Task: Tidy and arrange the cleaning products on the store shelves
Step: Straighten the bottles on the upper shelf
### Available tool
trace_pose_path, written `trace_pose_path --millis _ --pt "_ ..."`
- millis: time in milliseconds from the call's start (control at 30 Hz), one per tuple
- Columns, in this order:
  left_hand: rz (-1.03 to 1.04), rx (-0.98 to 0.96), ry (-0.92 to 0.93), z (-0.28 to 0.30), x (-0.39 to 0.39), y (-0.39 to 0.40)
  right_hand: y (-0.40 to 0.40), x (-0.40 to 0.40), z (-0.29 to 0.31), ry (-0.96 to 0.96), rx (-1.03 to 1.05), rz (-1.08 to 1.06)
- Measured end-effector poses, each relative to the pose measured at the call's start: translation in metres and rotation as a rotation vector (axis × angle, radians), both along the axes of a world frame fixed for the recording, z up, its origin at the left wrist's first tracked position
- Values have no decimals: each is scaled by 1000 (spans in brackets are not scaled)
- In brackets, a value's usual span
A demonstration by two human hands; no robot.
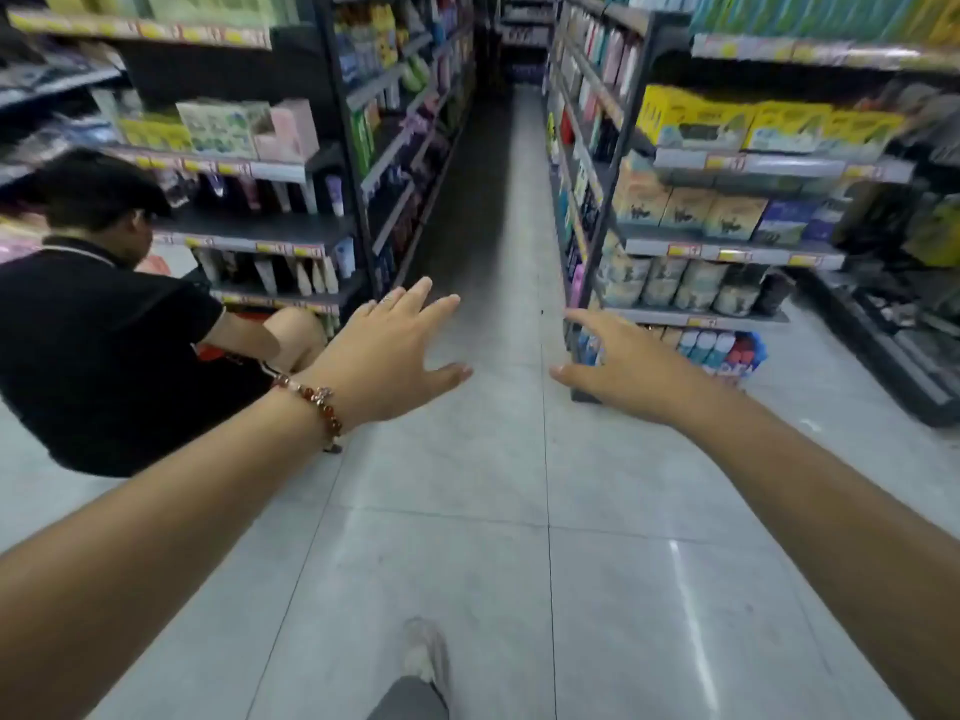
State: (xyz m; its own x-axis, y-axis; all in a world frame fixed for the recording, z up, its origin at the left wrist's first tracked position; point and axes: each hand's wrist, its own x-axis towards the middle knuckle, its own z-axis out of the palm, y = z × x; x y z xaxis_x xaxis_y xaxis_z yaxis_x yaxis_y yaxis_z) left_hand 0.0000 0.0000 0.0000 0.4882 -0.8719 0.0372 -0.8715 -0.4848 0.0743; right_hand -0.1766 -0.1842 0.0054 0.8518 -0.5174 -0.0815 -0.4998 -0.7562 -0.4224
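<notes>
Both my arms stretch forward over a grey tiled aisle. My left hand (395, 350), with a beaded bracelet at the wrist, is open with fingers spread and holds nothing. My right hand (618, 363) is open too, fingers apart, in front of the lower end of the right shelf unit (727, 249). That unit carries yellow boxes (696, 119), tan boxes and pouches (670, 285), with blue and white bottles (719, 350) at floor level. The left shelf unit (270, 236) holds tubes and boxed goods. Neither hand touches a product.
A person in a black shirt (98, 330) crouches at the left shelf unit, close to my left arm. A narrow aisle (493, 210) runs away between the two shelf units. Another rack (909, 314) stands at far right. My shoe (426, 652) is on the floor below.
</notes>
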Motion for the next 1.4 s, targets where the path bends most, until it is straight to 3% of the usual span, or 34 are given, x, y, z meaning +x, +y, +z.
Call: trace_pose_path --millis 300,600,800,933,1133,1400 --pt "88 61 121 -91 164 -78 -97 151 -69 59 133 -55" --pt "-20 119 135 -76 330 -240 -232 285 -75 -4 273 -274" --pt "-99 115 94 -76 407 -370 -337 344 -81 -65 231 -383" --pt "-72 126 80 -86 468 -451 -421 412 -96 -110 208 -329" --pt "58 154 112 -81 573 -545 -537 532 -93 -31 214 -130" --pt "232 120 164 -92 696 -603 -651 695 -90 40 227 45"
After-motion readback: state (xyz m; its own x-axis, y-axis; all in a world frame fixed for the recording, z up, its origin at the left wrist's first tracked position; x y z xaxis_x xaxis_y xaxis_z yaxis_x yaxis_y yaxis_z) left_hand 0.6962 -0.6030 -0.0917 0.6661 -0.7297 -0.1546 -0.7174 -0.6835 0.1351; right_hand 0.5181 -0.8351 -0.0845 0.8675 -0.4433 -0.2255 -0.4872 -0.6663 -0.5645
